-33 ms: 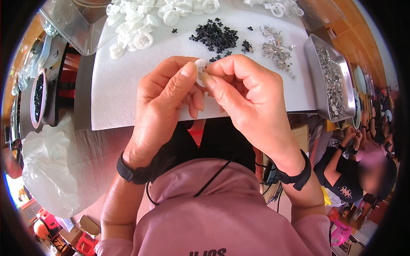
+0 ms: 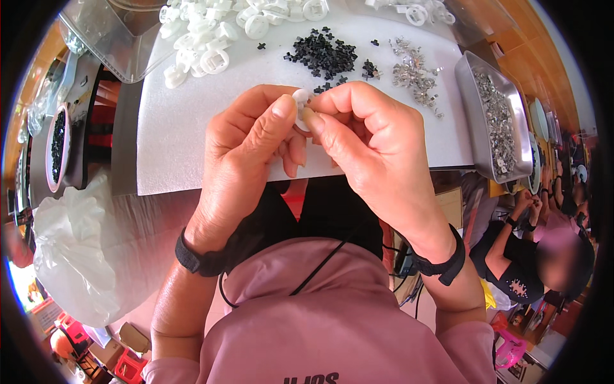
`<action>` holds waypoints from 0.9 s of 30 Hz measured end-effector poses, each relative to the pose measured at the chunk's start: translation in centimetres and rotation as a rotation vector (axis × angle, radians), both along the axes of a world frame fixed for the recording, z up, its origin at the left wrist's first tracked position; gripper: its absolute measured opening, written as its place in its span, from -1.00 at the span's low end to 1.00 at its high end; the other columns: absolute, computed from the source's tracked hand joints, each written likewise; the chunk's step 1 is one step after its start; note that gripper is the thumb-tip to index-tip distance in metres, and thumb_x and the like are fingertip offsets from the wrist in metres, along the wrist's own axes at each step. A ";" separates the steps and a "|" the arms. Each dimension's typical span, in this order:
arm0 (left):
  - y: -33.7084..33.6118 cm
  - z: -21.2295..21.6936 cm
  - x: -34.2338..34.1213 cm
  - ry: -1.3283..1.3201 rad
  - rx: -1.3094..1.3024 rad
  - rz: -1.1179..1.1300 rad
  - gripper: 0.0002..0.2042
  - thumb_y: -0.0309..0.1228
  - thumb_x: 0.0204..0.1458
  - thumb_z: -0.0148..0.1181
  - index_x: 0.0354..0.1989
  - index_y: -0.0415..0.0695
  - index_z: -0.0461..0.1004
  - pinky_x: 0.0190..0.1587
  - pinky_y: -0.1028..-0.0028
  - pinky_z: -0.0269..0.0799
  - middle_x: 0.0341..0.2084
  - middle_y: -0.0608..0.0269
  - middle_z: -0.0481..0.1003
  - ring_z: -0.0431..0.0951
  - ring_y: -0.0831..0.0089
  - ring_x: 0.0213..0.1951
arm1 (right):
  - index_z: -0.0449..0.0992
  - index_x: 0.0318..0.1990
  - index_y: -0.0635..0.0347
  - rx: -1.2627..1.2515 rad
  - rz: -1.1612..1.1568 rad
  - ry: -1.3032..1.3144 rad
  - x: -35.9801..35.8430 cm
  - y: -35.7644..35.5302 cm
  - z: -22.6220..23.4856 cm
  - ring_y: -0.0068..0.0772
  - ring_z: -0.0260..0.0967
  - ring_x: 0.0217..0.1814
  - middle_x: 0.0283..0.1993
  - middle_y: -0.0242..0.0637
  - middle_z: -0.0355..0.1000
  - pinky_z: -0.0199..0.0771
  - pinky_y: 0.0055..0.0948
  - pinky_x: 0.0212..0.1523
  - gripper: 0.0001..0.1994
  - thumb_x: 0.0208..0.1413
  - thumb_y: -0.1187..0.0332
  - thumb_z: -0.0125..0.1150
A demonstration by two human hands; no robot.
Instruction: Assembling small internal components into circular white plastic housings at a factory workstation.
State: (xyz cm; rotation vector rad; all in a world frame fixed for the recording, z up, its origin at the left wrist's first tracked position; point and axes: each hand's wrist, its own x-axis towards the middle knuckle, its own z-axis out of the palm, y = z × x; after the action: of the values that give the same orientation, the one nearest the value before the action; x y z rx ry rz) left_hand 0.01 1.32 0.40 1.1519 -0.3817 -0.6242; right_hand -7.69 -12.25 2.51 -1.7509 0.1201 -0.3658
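A small round white plastic part (image 2: 300, 97) is pinched between both hands above the front of the white foam sheet (image 2: 173, 147). My left hand (image 2: 249, 131) grips its left side between thumb and bent fingers. From the right, my right hand (image 2: 368, 131) presses thumb and forefinger against the same part, and its other fingers are curled. Whether a smaller piece sits between those right fingertips is hidden. Just beyond the hands lies a heap of small black cross-shaped pieces (image 2: 323, 52). Small shiny metal pieces (image 2: 412, 67) are scattered to its right.
More white plastic parts (image 2: 214, 38) are piled at the back left, near a clear plastic bin (image 2: 115, 57). A metal tray (image 2: 469, 115) of metal pieces stands right. Far left is a round dish (image 2: 51, 150) of dark pieces. Another person (image 2: 511, 256) sits at right.
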 end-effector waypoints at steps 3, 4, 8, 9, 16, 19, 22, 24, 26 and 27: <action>0.0 -0.1 -0.1 -0.038 0.002 -0.007 -0.70 -0.27 0.24 0.03 -0.12 -0.31 0.44 -0.50 0.63 0.33 -0.53 0.29 0.46 0.40 0.64 -0.54 | 0.43 -0.34 0.37 0.060 -0.018 0.012 -0.1 -0.1 0.3 -0.74 0.21 -0.58 -0.53 -0.35 0.42 0.22 -0.62 -0.61 -0.95 0.14 0.56 0.11; 0.0 -0.2 -0.1 -0.054 0.004 -0.005 -0.70 -0.26 0.24 0.04 -0.11 -0.31 0.45 -0.50 0.63 0.33 -0.53 0.29 0.46 0.40 0.64 -0.54 | 0.43 -0.35 0.37 0.107 -0.008 0.051 -0.2 -0.1 0.5 -0.76 0.19 -0.60 -0.53 -0.37 0.42 0.19 -0.64 -0.63 -0.94 0.14 0.55 0.11; -0.1 -0.6 -0.1 -0.111 0.013 0.004 -0.67 -0.24 0.21 0.08 -0.09 -0.31 0.46 -0.48 0.62 0.35 -0.52 0.29 0.47 0.40 0.64 -0.54 | 0.43 -0.37 0.37 0.112 -0.026 0.057 -0.1 -0.1 0.5 -0.78 0.16 -0.62 -0.55 -0.40 0.40 0.14 -0.65 -0.66 -0.93 0.14 0.55 0.11; -0.1 -0.6 -0.1 -0.110 0.014 0.004 -0.67 -0.24 0.21 0.08 -0.09 -0.31 0.46 -0.48 0.62 0.35 -0.52 0.29 0.47 0.40 0.64 -0.54 | 0.43 -0.37 0.37 0.108 -0.018 0.062 0.0 -0.2 0.4 -0.77 0.18 -0.62 -0.56 -0.39 0.40 0.16 -0.64 -0.66 -0.93 0.14 0.55 0.10; -0.4 -0.5 -0.4 -0.161 0.035 0.048 -0.65 -0.24 0.21 0.09 -0.04 -0.32 0.48 -0.47 0.63 0.36 -0.51 0.30 0.49 0.40 0.64 -0.52 | 0.44 -0.39 0.29 0.152 -0.026 0.056 0.1 0.3 0.1 -0.82 0.20 -0.50 -0.51 -0.51 0.37 0.15 -0.72 -0.56 -0.91 0.16 0.51 0.15; -0.2 -0.5 -0.3 -0.166 0.048 0.061 -0.64 -0.23 0.21 0.08 -0.03 -0.32 0.48 -0.47 0.63 0.35 -0.51 0.31 0.48 0.40 0.65 -0.52 | 0.45 -0.37 0.31 0.196 -0.041 0.058 0.4 0.7 0.1 -0.81 0.22 -0.51 -0.49 -0.48 0.40 0.18 -0.72 -0.56 -0.90 0.18 0.49 0.14; -0.1 -0.5 -0.2 -0.164 0.056 0.055 -0.63 -0.22 0.22 0.06 -0.02 -0.31 0.48 -0.46 0.64 0.34 -0.52 0.33 0.47 0.39 0.65 -0.52 | 0.40 -0.40 0.39 0.190 -0.043 0.002 0.4 0.9 -0.1 -0.73 0.23 -0.64 -0.61 -0.32 0.40 0.21 -0.63 -0.67 -0.90 0.15 0.56 0.03; -0.1 -0.4 -0.3 -0.164 0.054 0.049 -0.63 -0.21 0.23 0.05 -0.01 -0.30 0.48 -0.46 0.64 0.33 -0.53 0.33 0.47 0.39 0.66 -0.53 | 0.40 -0.40 0.39 0.204 -0.033 0.015 0.3 0.9 0.0 -0.74 0.22 -0.65 -0.61 -0.33 0.40 0.19 -0.63 -0.68 -0.89 0.16 0.55 0.03; 0.0 -0.3 -0.4 -0.151 0.054 0.052 -0.63 -0.20 0.23 0.05 -0.01 -0.29 0.49 -0.45 0.64 0.33 -0.55 0.35 0.45 0.39 0.66 -0.53 | 0.40 -0.41 0.39 0.219 -0.021 0.027 0.3 0.8 0.0 -0.74 0.21 -0.65 -0.61 -0.33 0.39 0.18 -0.64 -0.68 -0.88 0.16 0.55 0.03; 0.0 -0.3 -0.4 -0.152 0.054 0.050 -0.63 -0.20 0.23 0.05 -0.01 -0.29 0.49 -0.45 0.64 0.33 -0.55 0.35 0.45 0.39 0.66 -0.53 | 0.41 -0.41 0.39 0.226 -0.014 0.028 0.3 0.8 0.0 -0.75 0.21 -0.65 -0.62 -0.34 0.39 0.17 -0.64 -0.69 -0.88 0.16 0.54 0.03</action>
State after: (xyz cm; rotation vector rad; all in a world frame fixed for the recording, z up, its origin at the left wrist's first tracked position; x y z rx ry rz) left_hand -0.36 1.37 0.08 1.2607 -0.4657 -0.5072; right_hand -7.34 -11.49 2.48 -1.5325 0.1864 -0.3250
